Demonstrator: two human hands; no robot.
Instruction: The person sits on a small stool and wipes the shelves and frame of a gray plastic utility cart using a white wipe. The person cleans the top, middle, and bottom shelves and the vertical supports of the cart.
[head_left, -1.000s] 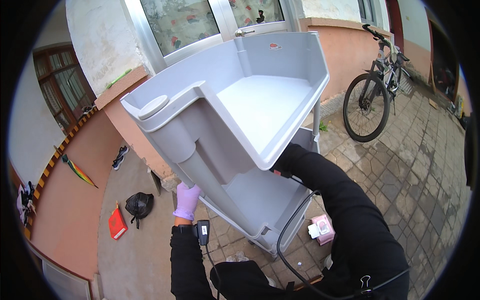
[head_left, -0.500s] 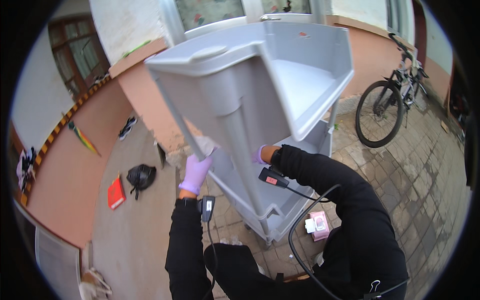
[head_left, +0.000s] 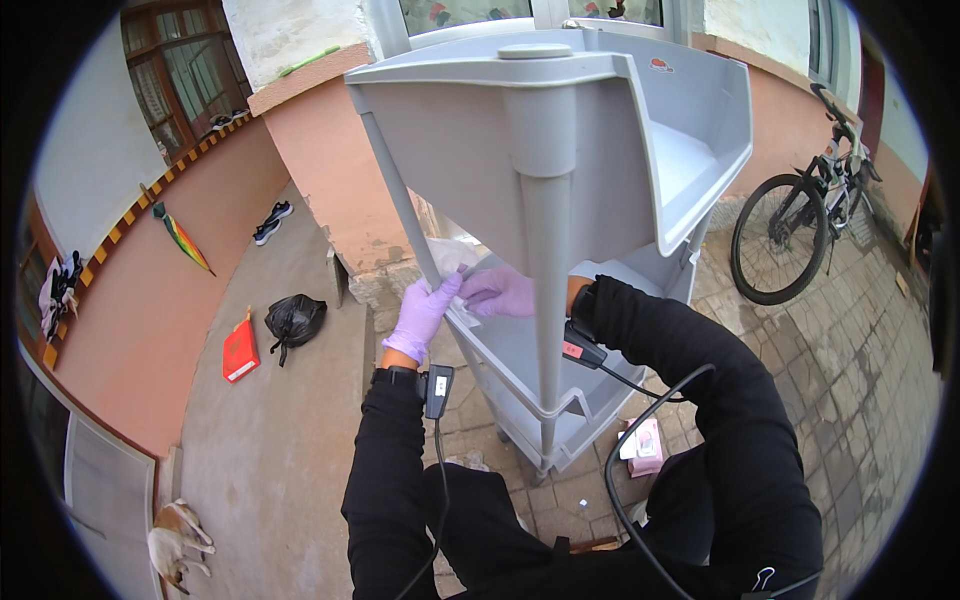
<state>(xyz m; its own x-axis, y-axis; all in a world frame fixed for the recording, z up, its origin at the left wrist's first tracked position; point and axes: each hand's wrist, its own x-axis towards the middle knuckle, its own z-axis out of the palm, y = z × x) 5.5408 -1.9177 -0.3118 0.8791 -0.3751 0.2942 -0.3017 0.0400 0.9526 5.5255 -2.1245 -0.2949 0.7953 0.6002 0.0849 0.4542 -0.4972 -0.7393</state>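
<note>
A grey tiered utility cart (head_left: pixel 450 130) stands before me, its upper tray held up by round posts. My left hand (head_left: pixel 422 312), in a purple glove, is closed at the left post (head_left: pixel 400 205), just above the lower tray's rim. A thin white wipe (head_left: pixel 455 256) is bunched behind that post, pressed by my fingers. My right hand (head_left: pixel 500 291), also gloved, reaches behind the front post (head_left: pixel 550 300) over the lower tray (head_left: pixel 530 350). Its fingertips pinch at the wipe beside my left hand. The front post hides part of my right wrist.
A pink wipes pack (head_left: pixel 643 447) lies on the paving by my knee. A black bag (head_left: pixel 296 320), a red box (head_left: pixel 240 350) and a dog (head_left: pixel 180 543) are on the left. A bicycle (head_left: pixel 790 230) stands at the right. Cables run along both my arms.
My right hand has moved left behind the front post and met my left hand at the wipe. My left hand stays by the left post. The view has shifted.
</note>
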